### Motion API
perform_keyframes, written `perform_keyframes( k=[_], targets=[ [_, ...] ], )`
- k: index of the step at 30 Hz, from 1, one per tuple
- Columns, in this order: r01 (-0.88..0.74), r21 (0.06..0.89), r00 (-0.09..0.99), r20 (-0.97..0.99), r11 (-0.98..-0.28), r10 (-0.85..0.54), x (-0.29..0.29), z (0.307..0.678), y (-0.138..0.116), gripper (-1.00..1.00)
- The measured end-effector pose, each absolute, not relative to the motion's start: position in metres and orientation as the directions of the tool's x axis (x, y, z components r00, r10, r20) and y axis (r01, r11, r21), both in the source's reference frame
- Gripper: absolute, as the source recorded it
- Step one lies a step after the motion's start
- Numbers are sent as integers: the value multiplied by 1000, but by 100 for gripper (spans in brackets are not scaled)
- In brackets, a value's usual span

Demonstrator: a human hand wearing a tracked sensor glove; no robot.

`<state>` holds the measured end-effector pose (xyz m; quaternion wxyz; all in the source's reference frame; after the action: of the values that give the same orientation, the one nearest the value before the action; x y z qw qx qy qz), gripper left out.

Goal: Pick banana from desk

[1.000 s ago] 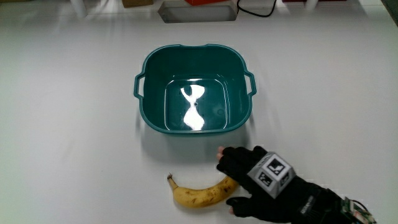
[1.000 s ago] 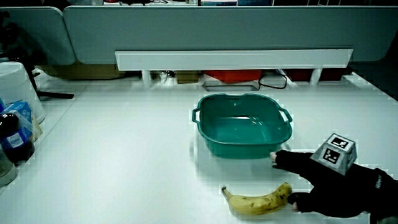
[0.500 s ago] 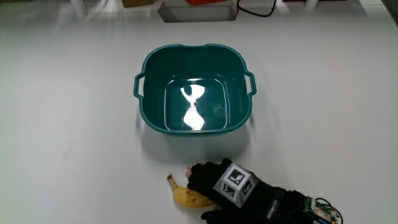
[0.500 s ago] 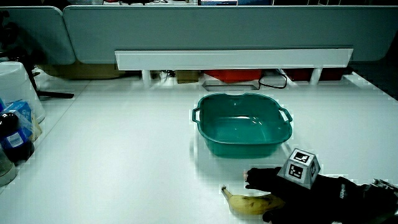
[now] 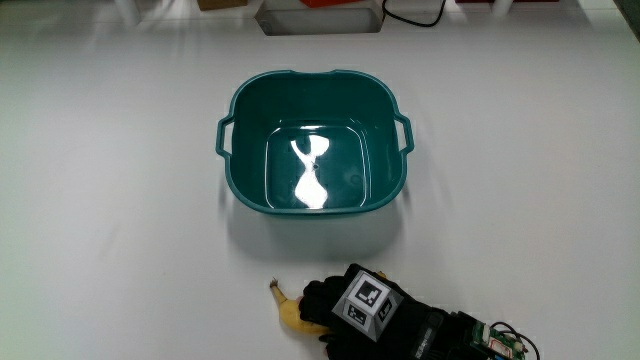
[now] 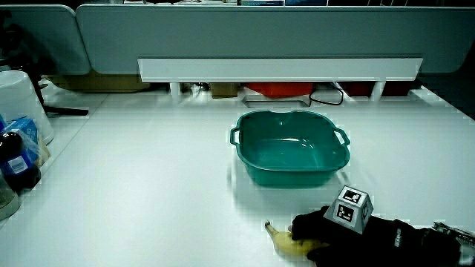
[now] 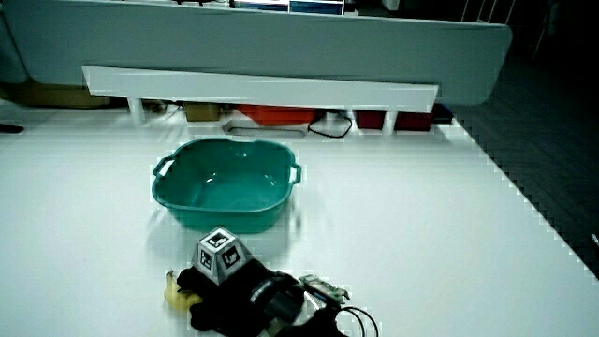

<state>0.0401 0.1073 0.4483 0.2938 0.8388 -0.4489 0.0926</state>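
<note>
- Since the earlier frame, the hand (image 5: 352,305) has slid along the banana (image 5: 287,309) to cover most of it; in the main view only the stem end shows past the fingertips, nearer the person than the teal basin (image 5: 312,142).
- In a side view, the fingers (image 6: 306,225) curl around the banana (image 6: 282,240), which lies on the desk (image 6: 133,185); lifting by one end could let it pivot and slip.
- In a side view, the fingers (image 7: 192,285) wrap the banana (image 7: 174,295); squeezing hard may bruise it.

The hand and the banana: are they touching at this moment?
Touching. In the main view the hand lies over the banana, hiding all but its stem end; a side view shows the grip closed on the banana.
</note>
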Motion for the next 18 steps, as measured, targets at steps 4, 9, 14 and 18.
perform_keyframes(
  k=[4, 9, 14, 18],
  targets=[
    [-809, 395, 579, 409, -435, -705, 39, 446, 107, 57],
    [-813, 363, 578, 416, -455, -702, 40, 445, 107, 81],
    [-817, 343, 574, 414, -463, -706, 39, 446, 109, 100],
    [-826, 328, 563, 455, -458, -690, 41, 447, 110, 100]
  ],
)
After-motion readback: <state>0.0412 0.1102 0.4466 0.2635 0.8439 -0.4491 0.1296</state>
